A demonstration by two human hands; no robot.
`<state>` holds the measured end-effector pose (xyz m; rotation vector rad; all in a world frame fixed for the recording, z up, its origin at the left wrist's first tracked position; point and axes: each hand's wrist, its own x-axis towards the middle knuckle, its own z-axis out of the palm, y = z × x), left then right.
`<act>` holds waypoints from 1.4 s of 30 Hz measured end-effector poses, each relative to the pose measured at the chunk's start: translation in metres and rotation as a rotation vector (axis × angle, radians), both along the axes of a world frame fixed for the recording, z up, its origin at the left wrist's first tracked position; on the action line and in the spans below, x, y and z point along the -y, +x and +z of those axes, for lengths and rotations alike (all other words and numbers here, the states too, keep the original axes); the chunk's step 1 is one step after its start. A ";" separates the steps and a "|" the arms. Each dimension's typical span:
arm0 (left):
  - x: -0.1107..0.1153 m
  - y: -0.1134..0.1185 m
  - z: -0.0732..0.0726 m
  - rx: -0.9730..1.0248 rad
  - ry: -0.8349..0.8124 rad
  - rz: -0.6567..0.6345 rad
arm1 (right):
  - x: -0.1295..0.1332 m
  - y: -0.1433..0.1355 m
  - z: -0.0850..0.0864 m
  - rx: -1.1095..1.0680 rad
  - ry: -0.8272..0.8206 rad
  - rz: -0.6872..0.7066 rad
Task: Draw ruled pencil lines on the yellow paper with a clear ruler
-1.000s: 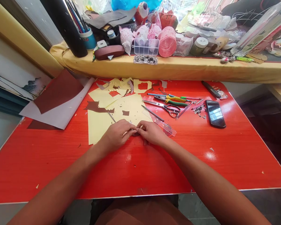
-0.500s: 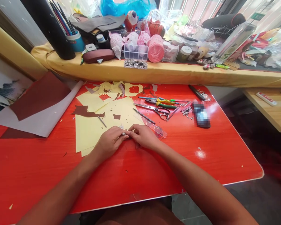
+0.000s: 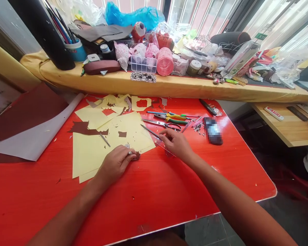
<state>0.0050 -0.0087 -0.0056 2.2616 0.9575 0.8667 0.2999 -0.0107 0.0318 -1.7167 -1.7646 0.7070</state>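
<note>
Pinching the small brown piece [image 3: 138,156] at the yellow sheet's [image 3: 92,157] near edge, my left hand [image 3: 118,160] holds; my right hand [image 3: 176,142] meets the slim dark tool [image 3: 150,131], grip unclear. Seemingly a pick-up: lifting calls for 1 firm pinch.

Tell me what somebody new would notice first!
Probably the bright red table, with yellow sheets on it. Then the left hand touches a small brown piece, and the right hand is at the end of a dark stick. Blue plastic stands out behind, on the ledge.
</note>
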 end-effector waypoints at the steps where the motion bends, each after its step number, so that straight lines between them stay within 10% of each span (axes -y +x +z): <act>1: 0.000 0.000 0.000 0.005 -0.002 -0.001 | -0.006 0.006 0.003 0.044 0.019 -0.012; 10: 0.002 0.002 -0.001 0.044 -0.031 0.011 | -0.043 0.036 0.013 0.301 0.085 -0.115; 20: 0.000 0.004 0.000 0.081 -0.030 0.011 | -0.091 0.070 0.015 0.729 -0.001 0.113; 42: 0.001 0.005 0.002 0.072 -0.101 -0.018 | -0.137 0.085 0.009 0.833 -0.076 0.341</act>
